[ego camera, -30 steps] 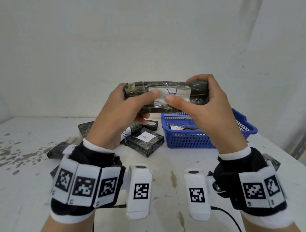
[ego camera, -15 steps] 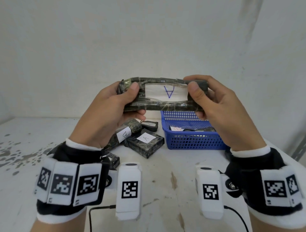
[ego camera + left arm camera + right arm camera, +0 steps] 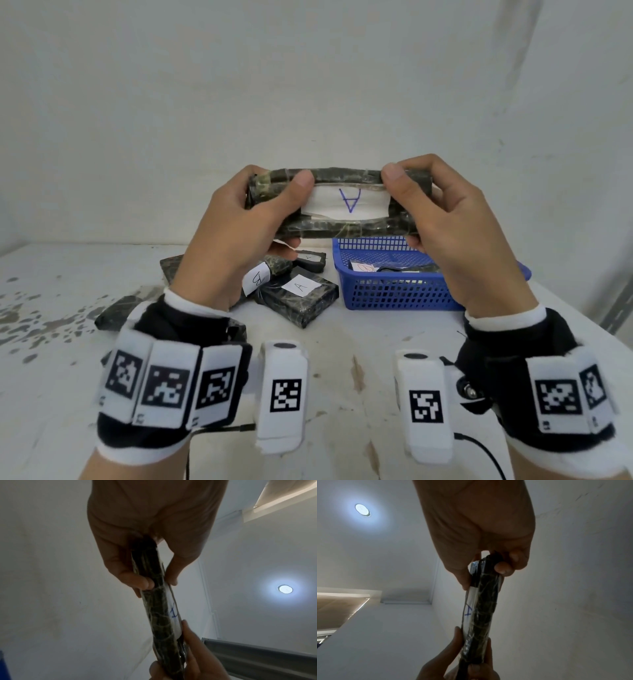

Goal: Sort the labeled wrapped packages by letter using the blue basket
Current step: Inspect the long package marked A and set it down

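Observation:
Both hands hold a long dark wrapped package point(image 3: 337, 229) up in front of the wall, its white label showing a blue letter A upside down. My left hand point(image 3: 239, 233) grips its left end, thumb on the front face. My right hand point(image 3: 455, 233) grips the right end the same way. The wrist views show the package point(image 3: 157, 615) point(image 3: 483, 608) edge-on between thumb and fingers. The blue basket point(image 3: 394, 294) stands on the table below the right hand, holding at least one labeled package. Loose packages lie left of it, one marked A point(image 3: 298, 296), one marked B point(image 3: 260, 277).
The white table point(image 3: 359, 342) is stained with dark spots at the left. More dark packages point(image 3: 116, 311) lie behind my left wrist. A cable point(image 3: 479, 448) runs along the near table. A plain wall stands close behind the table.
The thumbs have slid apart off the label, uncovering the letter A. The package has tipped its labeled face toward me, and both hands have spread slightly outward.

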{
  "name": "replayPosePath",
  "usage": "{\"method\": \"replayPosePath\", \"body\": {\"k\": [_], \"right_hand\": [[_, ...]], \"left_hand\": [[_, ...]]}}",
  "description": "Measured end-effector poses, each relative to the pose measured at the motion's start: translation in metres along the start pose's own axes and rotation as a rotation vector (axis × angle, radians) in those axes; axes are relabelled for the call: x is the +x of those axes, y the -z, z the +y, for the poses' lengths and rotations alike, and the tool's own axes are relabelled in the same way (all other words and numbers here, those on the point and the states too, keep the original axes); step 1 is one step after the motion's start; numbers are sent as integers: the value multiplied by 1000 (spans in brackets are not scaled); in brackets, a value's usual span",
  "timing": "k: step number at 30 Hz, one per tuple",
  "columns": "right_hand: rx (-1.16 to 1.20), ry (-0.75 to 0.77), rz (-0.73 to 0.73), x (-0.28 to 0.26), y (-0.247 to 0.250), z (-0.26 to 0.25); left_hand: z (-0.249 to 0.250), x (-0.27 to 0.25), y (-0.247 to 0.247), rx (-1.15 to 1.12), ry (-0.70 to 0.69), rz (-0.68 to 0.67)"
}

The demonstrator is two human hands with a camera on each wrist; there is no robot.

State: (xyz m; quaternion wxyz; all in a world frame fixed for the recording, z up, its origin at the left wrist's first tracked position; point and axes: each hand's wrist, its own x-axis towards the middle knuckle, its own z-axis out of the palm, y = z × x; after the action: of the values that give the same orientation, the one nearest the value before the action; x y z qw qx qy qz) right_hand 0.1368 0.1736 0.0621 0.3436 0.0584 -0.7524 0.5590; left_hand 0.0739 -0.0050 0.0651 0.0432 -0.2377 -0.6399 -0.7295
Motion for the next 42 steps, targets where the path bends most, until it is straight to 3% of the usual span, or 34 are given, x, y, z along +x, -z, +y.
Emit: {"method": "replayPosePath", "body": {"k": [8, 14, 21, 25, 32, 42], "right_hand": [[-3, 78, 42, -2, -10, 1], [-50, 125, 2, -1, -5, 2], [33, 67, 19, 2, 2, 3], [9, 51, -45, 0, 7, -2], [92, -15, -39, 5, 11, 3], [26, 15, -1, 0, -1, 0]], "left_hand": [[-2, 0, -5, 93, -53, 71], [0, -2, -1, 275, 62, -44], [1, -1, -4, 39, 14, 11], [4, -1, -1, -40, 13, -4], [6, 0, -3, -45, 13, 6], [0, -1, -4, 84, 0, 33]]}}
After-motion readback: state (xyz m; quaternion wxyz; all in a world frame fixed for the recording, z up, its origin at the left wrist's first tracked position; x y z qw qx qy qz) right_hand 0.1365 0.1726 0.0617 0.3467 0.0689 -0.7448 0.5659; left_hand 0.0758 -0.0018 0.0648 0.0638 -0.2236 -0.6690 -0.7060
